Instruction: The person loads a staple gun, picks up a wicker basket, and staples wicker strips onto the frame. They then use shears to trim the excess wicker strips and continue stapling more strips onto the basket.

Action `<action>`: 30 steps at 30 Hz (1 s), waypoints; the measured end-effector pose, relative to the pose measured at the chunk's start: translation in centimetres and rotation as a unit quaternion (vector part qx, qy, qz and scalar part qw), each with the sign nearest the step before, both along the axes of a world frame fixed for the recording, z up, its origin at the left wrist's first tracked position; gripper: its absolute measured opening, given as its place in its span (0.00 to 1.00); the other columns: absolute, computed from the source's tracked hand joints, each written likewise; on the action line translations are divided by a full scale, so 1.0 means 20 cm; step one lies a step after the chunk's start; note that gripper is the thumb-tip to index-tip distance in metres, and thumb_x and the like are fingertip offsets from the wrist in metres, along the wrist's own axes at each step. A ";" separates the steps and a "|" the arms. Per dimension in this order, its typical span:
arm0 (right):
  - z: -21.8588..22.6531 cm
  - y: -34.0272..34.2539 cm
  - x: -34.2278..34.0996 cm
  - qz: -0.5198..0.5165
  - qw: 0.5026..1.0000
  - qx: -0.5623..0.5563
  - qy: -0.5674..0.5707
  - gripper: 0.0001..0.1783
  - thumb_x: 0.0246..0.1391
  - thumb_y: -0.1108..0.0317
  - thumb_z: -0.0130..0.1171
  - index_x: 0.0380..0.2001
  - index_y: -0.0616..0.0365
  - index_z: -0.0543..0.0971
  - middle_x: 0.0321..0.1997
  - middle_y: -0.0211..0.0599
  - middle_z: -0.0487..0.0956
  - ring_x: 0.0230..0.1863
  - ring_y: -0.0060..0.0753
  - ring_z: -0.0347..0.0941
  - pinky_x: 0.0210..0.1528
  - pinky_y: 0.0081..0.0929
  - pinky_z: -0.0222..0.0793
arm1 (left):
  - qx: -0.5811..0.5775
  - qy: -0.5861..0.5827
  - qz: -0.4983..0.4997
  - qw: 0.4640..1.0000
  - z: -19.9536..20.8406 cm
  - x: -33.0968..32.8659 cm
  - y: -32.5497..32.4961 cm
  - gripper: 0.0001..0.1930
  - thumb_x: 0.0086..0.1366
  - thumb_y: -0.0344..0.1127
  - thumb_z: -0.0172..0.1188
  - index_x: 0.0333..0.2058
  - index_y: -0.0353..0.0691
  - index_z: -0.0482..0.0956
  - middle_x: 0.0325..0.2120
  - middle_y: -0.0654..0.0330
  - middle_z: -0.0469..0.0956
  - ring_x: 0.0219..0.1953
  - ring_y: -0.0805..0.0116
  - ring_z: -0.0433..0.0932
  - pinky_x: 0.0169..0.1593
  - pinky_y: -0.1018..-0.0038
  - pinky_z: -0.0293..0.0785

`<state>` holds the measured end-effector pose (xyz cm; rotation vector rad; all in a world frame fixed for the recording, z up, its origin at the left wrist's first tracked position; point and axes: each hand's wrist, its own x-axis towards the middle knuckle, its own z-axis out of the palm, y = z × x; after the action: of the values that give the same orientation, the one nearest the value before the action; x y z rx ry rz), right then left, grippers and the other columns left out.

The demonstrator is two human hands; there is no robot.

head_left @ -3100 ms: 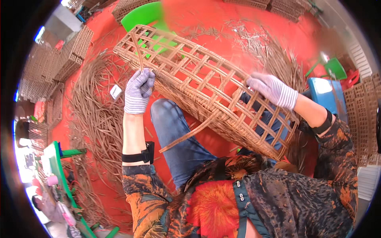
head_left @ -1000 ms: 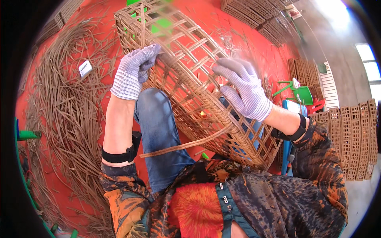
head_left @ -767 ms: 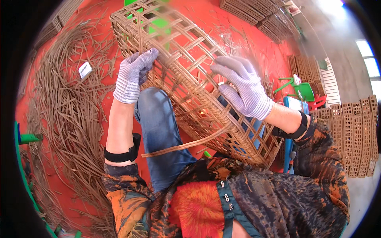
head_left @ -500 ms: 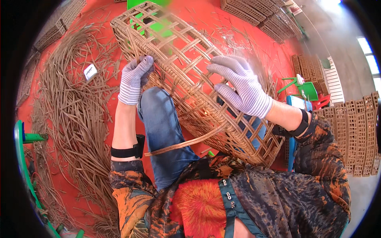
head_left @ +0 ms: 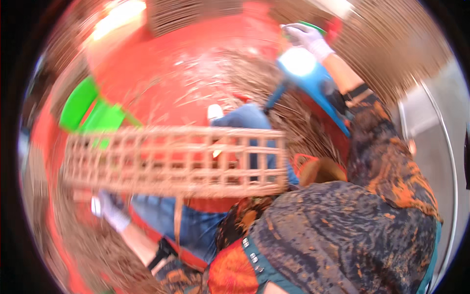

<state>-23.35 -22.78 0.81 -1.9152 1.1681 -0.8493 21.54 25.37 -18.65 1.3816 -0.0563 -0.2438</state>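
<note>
My pale-gloved left hand (head_left: 112, 209) is by the long brown woven basket (head_left: 188, 167), my pale-gloved right hand (head_left: 308, 38) beyond it; fingers' grip I can't tell.

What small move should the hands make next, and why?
Probably steady the woven basket with the left hand before moving the right hand: the left hand is at the basket's lower left edge, though blur hides whether it grips, while the right hand is stretched out by the blue stool, away from the basket.
</note>
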 end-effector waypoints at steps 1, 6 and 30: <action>-0.06 -0.08 -0.21 -0.054 0.998 -0.030 0.025 0.17 0.60 0.59 0.57 0.48 0.54 0.82 0.38 0.30 0.83 0.37 0.23 0.79 0.40 0.24 0.75 | -0.008 -0.034 -0.019 0.999 -0.02 0.04 0.07 0.18 0.68 0.46 0.57 0.20 0.53 0.65 0.16 0.76 0.58 0.15 0.83 0.53 0.19 0.79 0.47; -0.36 -0.25 -1.40 -0.322 0.867 -0.029 0.380 0.24 0.54 0.45 0.52 0.46 0.47 0.83 0.48 0.42 0.83 0.50 0.44 0.78 0.55 0.39 0.70 | 0.022 0.083 -0.036 0.996 -0.20 0.41 0.27 0.29 0.71 0.51 0.52 0.61 0.36 0.70 0.54 0.54 0.77 0.48 0.66 0.77 0.50 0.71 0.74; 0.03 0.46 -0.58 -0.114 0.993 0.022 0.024 0.24 0.58 0.62 0.63 0.54 0.62 0.74 0.36 0.32 0.78 0.30 0.25 0.72 0.34 0.23 0.70 | -0.225 0.052 -0.117 0.966 0.02 0.56 0.66 0.06 0.68 0.37 0.60 0.38 0.42 0.77 0.24 0.68 0.74 0.16 0.85 0.60 0.16 0.85 0.54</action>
<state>-34.92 -13.59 1.40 -1.7983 1.4433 -0.8922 32.83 38.50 -18.20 0.9055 -0.1773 -0.4712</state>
